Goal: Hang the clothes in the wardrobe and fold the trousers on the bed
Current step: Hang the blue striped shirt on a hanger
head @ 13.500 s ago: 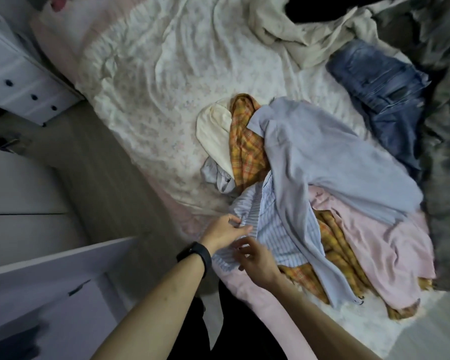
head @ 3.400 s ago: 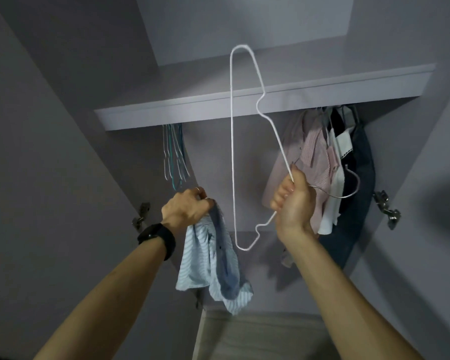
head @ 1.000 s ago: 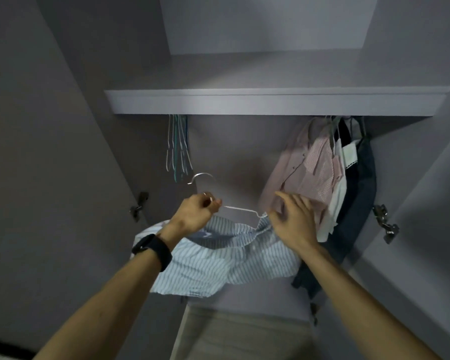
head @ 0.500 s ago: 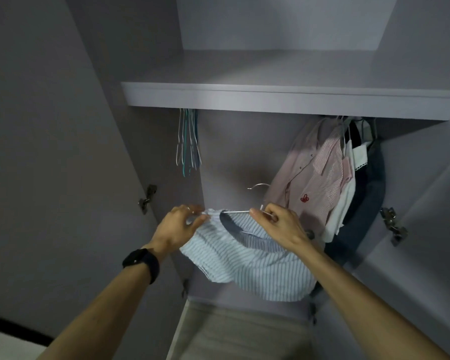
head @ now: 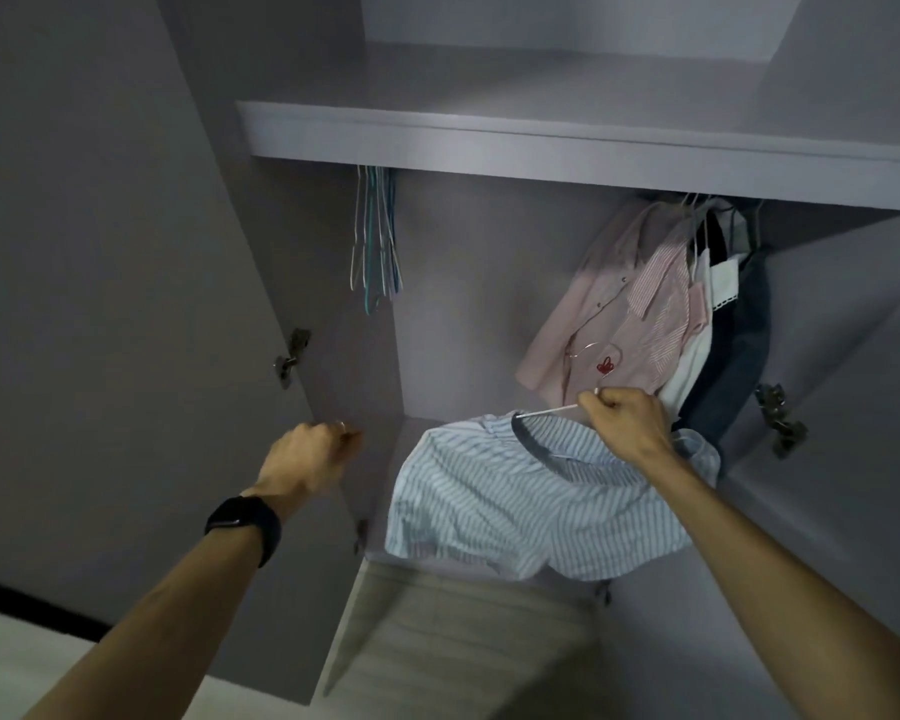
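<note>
Inside the open grey wardrobe (head: 541,148), the right hand (head: 624,423) grips a thin white wire hanger (head: 546,411) at its neck, fingers curled tight round the wire, with the hook rising just above the knuckles. A light blue and white striped shirt (head: 515,501) with a dark neckband hangs on this hanger below the rail, its hem sagging towards the wardrobe floor. The left hand (head: 307,454), with a black watch (head: 245,527) on its wrist, is raised just left of the shirt without touching it, fingers curled in and holding nothing. A bunch of bare wire hangers (head: 375,241) hangs under the shelf at left. At right hang a pale pink shirt (head: 583,314), a red-striped shirt (head: 650,314) and a dark garment (head: 739,356).
</note>
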`<state>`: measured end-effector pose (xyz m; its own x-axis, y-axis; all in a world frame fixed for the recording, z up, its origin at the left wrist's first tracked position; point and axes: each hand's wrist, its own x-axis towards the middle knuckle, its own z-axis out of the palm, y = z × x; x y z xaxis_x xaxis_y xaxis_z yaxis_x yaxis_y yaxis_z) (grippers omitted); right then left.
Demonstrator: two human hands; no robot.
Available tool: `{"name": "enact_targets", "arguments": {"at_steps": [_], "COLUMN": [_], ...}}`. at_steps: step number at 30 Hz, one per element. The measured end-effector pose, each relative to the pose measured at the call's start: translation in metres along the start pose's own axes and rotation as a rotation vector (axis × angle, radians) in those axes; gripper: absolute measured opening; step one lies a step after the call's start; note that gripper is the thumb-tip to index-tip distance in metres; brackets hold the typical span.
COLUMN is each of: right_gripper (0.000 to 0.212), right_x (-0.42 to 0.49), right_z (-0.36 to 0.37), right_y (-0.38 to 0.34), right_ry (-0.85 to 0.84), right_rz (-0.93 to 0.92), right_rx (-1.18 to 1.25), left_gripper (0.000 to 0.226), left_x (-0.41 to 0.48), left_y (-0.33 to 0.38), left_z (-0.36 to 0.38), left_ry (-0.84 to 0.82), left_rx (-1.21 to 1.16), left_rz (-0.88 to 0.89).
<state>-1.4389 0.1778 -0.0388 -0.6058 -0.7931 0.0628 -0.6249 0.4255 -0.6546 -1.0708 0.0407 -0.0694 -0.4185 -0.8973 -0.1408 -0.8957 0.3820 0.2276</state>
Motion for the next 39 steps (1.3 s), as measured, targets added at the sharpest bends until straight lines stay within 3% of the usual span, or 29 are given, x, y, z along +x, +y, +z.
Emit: {"name": "enact_targets", "arguments": {"at_steps": [4,7,12,17,21,25,29,31,33,35,37,39], "right_gripper": [0.045,0.046,0.048,0.047,0.048,0.050,0.060,0.059,0.049,0.025,0.013,0.026], "right_x": [-0.008,-0.010,-0.011,-0.018,-0.017,-0.019,-0.023,-0.029,-0.036,-0.041,-0.042,-0.040], "right_z": [0.006,0.009,0.001,0.009,0.020,0.037,0.049,0.052,0.052,0.048,0.042,0.035], "right_y": [-0.010,-0.015,-0.009,-0.004,-0.012,-0.017,-0.026,-0.034,-0.038,-0.036,-0.021,0.002], "right_ry": [-0.016,-0.021,0.006,-0.015,-0.036,-0.095,-0.158,-0.215,-0.288,-0.316,-0.267,-0.211], "right_rz": [-0.008,-0.020,0.005,0.028,0.024,0.042,0.010,-0.026,-0.094,-0.149,-0.191,-0.199], "right_rx": [-0.004,0.007,-0.013,-0.053,-0.064,-0.033,0.020,0.087,0.185,0.256,0.174,-0.058], "left_gripper": [0.058,0.046,0.056,0.043,0.073,0.084,0.067,0.051,0.034,0.021,0.015,0.012], "left_x": [0.004,0.003,-0.001,-0.006,0.000,-0.001,0.002,0.004,0.006,0.011,0.017,0.024], "left_y": [0.037,0.055,0.026,0.017,0.039,0.075,0.101,0.117,0.130,0.134,0.129,0.121], "left_z": [0.012,0.017,0.032,0.048,0.041,0.030,0.033,0.036,0.039,0.042,0.045,0.044], "left_ry": [-0.082,0.002,0.069,-0.146,-0.096,0.080,0.150,0.206,0.228,0.262,0.283,0.273], "left_rx": [-0.098,0.031,0.194,0.050,-0.243,-0.179,-0.080,-0.148,-0.371,-0.541,-0.593,-0.615], "left_rz": [0.073,0.141,0.108,-0.045,0.116,0.381,0.492,0.524,0.512,0.488,0.476,0.443]}}
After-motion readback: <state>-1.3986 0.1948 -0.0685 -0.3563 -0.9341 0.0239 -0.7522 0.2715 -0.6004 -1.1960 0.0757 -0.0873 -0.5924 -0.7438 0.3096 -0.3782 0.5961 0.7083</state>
